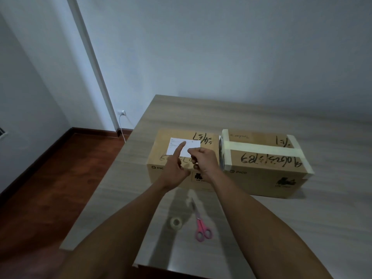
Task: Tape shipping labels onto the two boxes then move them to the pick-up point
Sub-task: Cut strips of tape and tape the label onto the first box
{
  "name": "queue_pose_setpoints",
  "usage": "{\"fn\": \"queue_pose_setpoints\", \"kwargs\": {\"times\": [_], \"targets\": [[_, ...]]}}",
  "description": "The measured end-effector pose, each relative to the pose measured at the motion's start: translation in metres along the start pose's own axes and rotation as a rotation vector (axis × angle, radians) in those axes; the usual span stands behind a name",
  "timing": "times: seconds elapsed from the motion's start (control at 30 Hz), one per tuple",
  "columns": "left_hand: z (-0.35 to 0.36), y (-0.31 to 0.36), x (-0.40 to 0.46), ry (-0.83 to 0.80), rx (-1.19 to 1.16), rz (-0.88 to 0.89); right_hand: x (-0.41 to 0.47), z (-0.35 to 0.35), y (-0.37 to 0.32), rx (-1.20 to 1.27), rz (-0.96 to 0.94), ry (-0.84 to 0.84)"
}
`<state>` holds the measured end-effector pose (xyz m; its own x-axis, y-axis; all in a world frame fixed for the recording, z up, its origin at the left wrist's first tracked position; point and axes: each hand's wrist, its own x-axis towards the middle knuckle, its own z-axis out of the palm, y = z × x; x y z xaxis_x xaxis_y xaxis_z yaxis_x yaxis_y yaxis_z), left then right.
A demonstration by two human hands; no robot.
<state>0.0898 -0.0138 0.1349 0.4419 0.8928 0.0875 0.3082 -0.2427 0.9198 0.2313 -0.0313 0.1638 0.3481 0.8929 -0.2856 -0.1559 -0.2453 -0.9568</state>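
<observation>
Label [184,148] lies flat on top of left box [181,158]. Left hand [174,168] presses it with one straight forefinger. Right hand [203,161], fingers curled, pinches the label's near edge. Right box [265,170] stands just beside the left box.

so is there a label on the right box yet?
No, the right box shows only tape and handwriting; the one white label lies on the left box.

Matt cardboard boxes [182,172], paper label [192,147], wood-grain table [261,228].
</observation>
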Motion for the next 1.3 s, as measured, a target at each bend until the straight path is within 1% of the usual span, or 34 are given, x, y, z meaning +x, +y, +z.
{"fn": "queue_pose_setpoints", "kwargs": {"times": [0.1, 0.17, 0.23, 0.27, 0.3, 0.33, 0.4, 0.47, 0.53, 0.67, 0.8, 0.9, 1.07, 1.17, 1.3], "targets": [[0.000, 0.000, 0.000, 0.097, 0.230, -0.024, 0.002, -0.004, -0.007, -0.102, -0.040, -0.013], [0.000, 0.000, 0.000, 0.136, 0.336, -0.157, 0.003, -0.007, -0.016, -0.203, -0.091, -0.017], [-0.002, -0.005, 0.004, 0.259, 0.325, -0.349, 0.007, -0.012, -0.022, -0.277, -0.130, -0.027], [-0.004, -0.008, 0.006, 0.326, 0.304, -0.390, 0.010, -0.016, -0.025, -0.304, -0.149, -0.035], [-0.005, -0.009, 0.009, 0.369, 0.268, -0.374, 0.011, -0.019, -0.026, -0.330, -0.165, -0.045], [-0.007, -0.010, 0.012, 0.389, 0.227, -0.311, 0.013, -0.022, -0.028, -0.354, -0.177, -0.055], [-0.008, 0.002, 0.013, 0.390, 0.056, -0.171, 0.015, -0.027, -0.030, -0.385, -0.192, -0.075], [-0.010, 0.021, 0.014, 0.396, -0.062, -0.081, 0.015, -0.031, -0.033, -0.404, -0.205, -0.091], [-0.007, 0.033, 0.015, 0.390, -0.100, -0.045, 0.015, -0.034, -0.034, -0.424, -0.216, -0.108], [0.002, 0.034, 0.018, 0.364, -0.088, -0.062, 0.014, -0.038, -0.033, -0.448, -0.230, -0.131], [0.005, 0.029, 0.019, 0.383, -0.033, -0.013, 0.013, -0.042, -0.030, -0.479, -0.239, -0.140], [0.001, 0.025, 0.022, 0.347, -0.017, -0.029, 0.015, -0.042, -0.029, -0.504, -0.230, -0.143], [-0.011, 0.011, 0.038, 0.334, 0.008, -0.076, 0.029, -0.029, -0.031, -0.512, -0.187, -0.135], [-0.025, -0.003, 0.055, 0.332, -0.006, -0.160, 0.047, -0.012, -0.032, -0.526, -0.161, -0.124], [-0.048, -0.019, 0.086, 0.276, 0.001, -0.207, 0.078, 0.013, -0.033, -0.580, -0.087, -0.077]]}}
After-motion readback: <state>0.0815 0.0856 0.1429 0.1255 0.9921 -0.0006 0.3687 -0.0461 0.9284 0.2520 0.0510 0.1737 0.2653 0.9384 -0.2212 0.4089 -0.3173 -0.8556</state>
